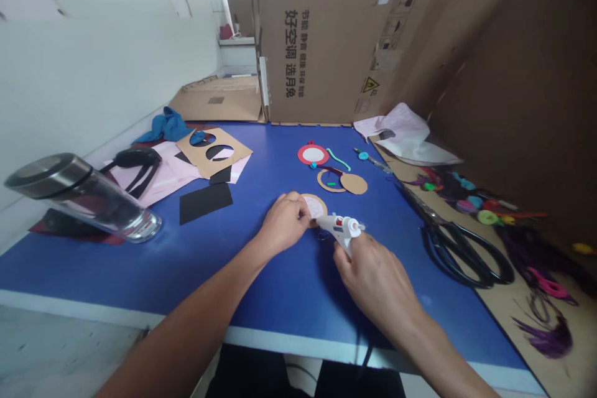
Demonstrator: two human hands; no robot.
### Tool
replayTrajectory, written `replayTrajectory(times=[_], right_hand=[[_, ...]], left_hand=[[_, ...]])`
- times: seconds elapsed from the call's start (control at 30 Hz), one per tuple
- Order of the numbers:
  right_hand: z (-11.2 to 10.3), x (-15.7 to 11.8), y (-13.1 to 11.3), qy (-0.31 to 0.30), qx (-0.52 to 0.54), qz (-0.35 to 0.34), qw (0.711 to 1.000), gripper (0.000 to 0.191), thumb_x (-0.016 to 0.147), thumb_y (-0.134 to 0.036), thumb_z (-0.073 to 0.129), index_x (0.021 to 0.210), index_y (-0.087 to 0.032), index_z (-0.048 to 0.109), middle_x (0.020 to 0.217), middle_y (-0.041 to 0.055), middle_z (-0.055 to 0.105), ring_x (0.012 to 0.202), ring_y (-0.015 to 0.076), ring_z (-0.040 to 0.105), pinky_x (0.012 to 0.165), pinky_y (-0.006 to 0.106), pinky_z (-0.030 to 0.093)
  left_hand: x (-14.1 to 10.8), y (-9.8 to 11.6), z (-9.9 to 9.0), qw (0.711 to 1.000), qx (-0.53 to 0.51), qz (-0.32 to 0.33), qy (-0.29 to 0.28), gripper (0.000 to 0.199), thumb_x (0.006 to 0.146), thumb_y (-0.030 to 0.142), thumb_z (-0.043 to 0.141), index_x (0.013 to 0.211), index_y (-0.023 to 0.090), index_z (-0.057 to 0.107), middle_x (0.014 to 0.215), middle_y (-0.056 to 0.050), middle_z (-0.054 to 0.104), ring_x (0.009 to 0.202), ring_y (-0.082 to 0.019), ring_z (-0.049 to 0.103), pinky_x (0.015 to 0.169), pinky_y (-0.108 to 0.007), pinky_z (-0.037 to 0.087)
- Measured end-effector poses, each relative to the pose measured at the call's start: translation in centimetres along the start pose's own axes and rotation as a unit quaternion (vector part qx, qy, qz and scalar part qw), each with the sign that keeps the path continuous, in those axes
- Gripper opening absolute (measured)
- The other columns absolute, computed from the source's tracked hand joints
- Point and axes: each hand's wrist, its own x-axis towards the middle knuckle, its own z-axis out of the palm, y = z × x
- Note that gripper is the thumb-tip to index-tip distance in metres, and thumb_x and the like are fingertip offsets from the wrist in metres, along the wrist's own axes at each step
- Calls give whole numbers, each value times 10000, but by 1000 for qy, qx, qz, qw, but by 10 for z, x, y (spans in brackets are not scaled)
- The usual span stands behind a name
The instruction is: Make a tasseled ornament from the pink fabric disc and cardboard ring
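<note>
My right hand (375, 270) is wrapped round the handle of a small white glue gun (342, 227). Its nozzle points left and meets the edge of a round cardboard disc (321, 201) with a white face. My left hand (285, 222) has its fingers closed on that disc's left edge, hiding part of it. Just beyond lie a cardboard ring (323, 184) with a green bit inside and a plain cardboard circle (354, 183). Farther back are a red-rimmed white disc (313, 154) and a pale green strip (338, 160).
Large black-handled scissors (459, 249) lie at the right, beside a cardboard strip of scattered trimmings. A glass bottle (105, 199) leans at the left. Black card (205, 203) and a cardboard sheet with cut-outs (212, 165) lie near it. A large box (336, 37) stands behind.
</note>
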Motion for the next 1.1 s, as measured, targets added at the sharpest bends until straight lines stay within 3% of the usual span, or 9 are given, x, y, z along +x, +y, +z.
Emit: replayTrajectory(times=[1.1], right_hand=[[2,-3,-1,14,-48,13,999,230,999,-258,480,1004,-144,679,817,139,745,677,254,691,610,337,280]], left_hand=[[0,0,1,1000,-9,-2,3,219,897,109,609,741,216,720,1036,-52,719,1003,-222,648,1007,-396,495]])
